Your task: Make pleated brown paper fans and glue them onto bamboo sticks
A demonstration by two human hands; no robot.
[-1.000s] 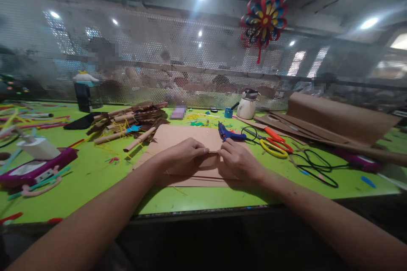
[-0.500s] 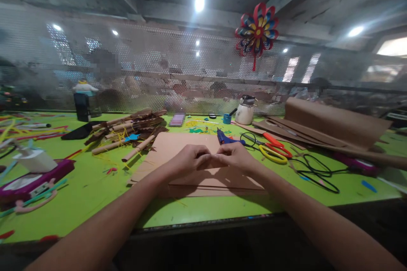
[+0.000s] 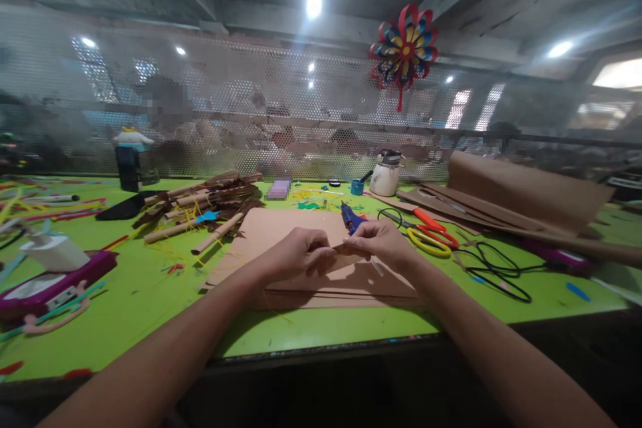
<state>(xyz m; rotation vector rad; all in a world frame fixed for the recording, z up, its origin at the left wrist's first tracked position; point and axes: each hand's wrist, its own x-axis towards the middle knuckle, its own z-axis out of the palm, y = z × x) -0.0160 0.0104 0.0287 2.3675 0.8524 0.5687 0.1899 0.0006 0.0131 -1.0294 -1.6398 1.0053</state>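
Observation:
My left hand [image 3: 305, 254] and my right hand [image 3: 381, 241] are close together above a stack of brown paper sheets [image 3: 281, 221]. The fingers of both are closed in a pinch. Between the fingertips shows a small thin brown strip [image 3: 343, 249], mostly covered, its material unclear. Behind my right hand lies a blue glue gun [image 3: 350, 217], partly hidden by it. To the right are scissors with a red and a yellow handle [image 3: 430, 243].
Rolled brown paper pieces [image 3: 215, 234] with yellow strands lie at the left. Larger brown sheets [image 3: 521, 197] are at the right, near a black cable [image 3: 494, 274]. A white jar [image 3: 385, 177] stands at the back. A purple power strip [image 3: 60, 287] holds a white plug.
My right hand has moved slightly right, away from my left hand, widening the gap between the fingertips. The brown strip now shows in that gap.

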